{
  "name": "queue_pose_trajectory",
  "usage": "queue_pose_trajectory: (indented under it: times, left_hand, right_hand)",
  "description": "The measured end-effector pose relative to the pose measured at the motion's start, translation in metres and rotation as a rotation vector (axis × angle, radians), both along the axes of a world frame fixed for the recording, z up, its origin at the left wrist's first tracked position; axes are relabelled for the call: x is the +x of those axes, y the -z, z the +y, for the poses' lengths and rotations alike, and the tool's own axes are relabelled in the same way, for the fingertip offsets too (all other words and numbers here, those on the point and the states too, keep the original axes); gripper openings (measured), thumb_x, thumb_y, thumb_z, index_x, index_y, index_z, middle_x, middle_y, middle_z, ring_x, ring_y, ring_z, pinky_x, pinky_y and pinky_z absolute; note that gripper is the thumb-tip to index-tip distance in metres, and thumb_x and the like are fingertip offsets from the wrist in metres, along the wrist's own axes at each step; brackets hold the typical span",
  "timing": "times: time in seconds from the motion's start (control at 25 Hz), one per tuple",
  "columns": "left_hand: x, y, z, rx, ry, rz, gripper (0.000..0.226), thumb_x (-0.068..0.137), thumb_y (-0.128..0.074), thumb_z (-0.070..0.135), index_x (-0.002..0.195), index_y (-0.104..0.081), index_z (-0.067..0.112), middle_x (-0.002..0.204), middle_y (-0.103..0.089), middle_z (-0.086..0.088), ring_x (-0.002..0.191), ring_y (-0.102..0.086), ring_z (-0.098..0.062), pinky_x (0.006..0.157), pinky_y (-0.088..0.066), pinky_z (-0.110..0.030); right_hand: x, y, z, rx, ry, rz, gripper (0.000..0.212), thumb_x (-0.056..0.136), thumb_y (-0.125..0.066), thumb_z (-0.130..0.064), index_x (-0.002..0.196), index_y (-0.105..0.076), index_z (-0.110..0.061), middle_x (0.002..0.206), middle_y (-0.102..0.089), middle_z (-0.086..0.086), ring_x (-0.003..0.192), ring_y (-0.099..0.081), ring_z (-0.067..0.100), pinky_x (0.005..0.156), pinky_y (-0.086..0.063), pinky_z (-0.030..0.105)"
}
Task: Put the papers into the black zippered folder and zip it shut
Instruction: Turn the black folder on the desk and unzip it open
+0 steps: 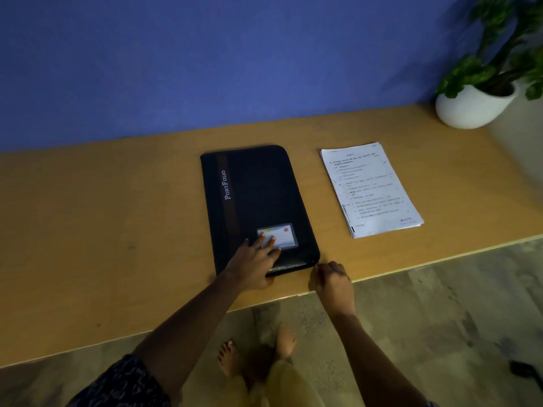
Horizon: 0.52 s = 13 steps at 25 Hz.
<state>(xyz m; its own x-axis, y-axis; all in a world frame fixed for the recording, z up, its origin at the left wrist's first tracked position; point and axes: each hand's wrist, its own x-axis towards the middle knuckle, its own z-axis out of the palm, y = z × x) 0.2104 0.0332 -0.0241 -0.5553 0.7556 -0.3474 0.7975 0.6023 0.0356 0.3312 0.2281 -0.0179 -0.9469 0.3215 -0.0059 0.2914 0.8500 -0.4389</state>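
The black zippered folder [258, 201] lies closed and flat on the wooden table [117, 230], with "PortFolio" printed along a brown stripe and a small card window near its front. My left hand [255, 259] rests flat on the folder's front end, fingers spread over the card window. My right hand [332, 282] is closed in a pinch at the folder's front right corner, on what looks like the zipper pull; the pull itself is too small to make out. A stack of printed white papers [370, 189] lies on the table to the right of the folder, apart from it.
A white pot with a green plant [473, 107] stands at the table's far right corner. A blue wall [205, 54] runs behind the table. The table's front edge passes just under my right hand. My bare feet [258, 353] are on the floor below.
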Motion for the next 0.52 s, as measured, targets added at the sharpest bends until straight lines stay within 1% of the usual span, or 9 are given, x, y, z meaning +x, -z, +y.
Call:
queue_pose_trajectory:
  times: [0.12,0.28,0.4,0.52]
  left_hand:
    - [-0.002,-0.003,-0.001,0.016,-0.005,-0.02,0.078,0.086,-0.054,0.05,0.15,-0.026,0.016,0.161,-0.019,-0.014,0.147,-0.018,-0.038,0.11,-0.032,-0.06]
    - [0.003,-0.006,-0.004,0.03,-0.029,-0.038,0.076,0.088,-0.056,0.046,0.151,-0.025,0.016,0.162,-0.016,-0.014,0.148,-0.012,-0.038,0.113,-0.026,-0.062]
    - [0.005,-0.006,-0.004,0.009,-0.014,-0.038,0.073,0.091,-0.056,0.041,0.152,-0.023,0.018,0.163,-0.012,-0.013,0.149,-0.008,-0.038,0.114,-0.023,-0.062]
    - [0.002,-0.014,-0.002,0.04,-0.043,-0.089,0.069,0.09,-0.06,0.033,0.15,-0.028,0.02,0.162,-0.015,-0.011,0.15,-0.01,-0.035,0.115,-0.023,-0.061]
  right_hand:
    - [0.009,0.0,-0.025,-0.025,0.036,-0.02,0.011,0.086,-0.063,-0.004,0.094,-0.07,0.001,0.091,-0.069,0.018,0.086,-0.063,0.032,0.068,-0.056,0.041]
    - [0.011,-0.001,-0.051,-0.069,0.124,-0.034,0.016,0.086,-0.063,-0.004,0.1,-0.069,0.002,0.099,-0.068,0.018,0.093,-0.061,0.033,0.073,-0.054,0.041]
    - [0.01,-0.003,-0.076,-0.09,0.117,-0.006,0.013,0.088,-0.062,-0.007,0.096,-0.07,0.001,0.095,-0.069,0.017,0.09,-0.062,0.031,0.07,-0.054,0.039]
    - [0.008,-0.002,-0.103,-0.119,0.068,0.017,0.013,0.088,-0.06,-0.006,0.095,-0.07,0.0,0.094,-0.07,0.016,0.088,-0.063,0.03,0.069,-0.056,0.039]
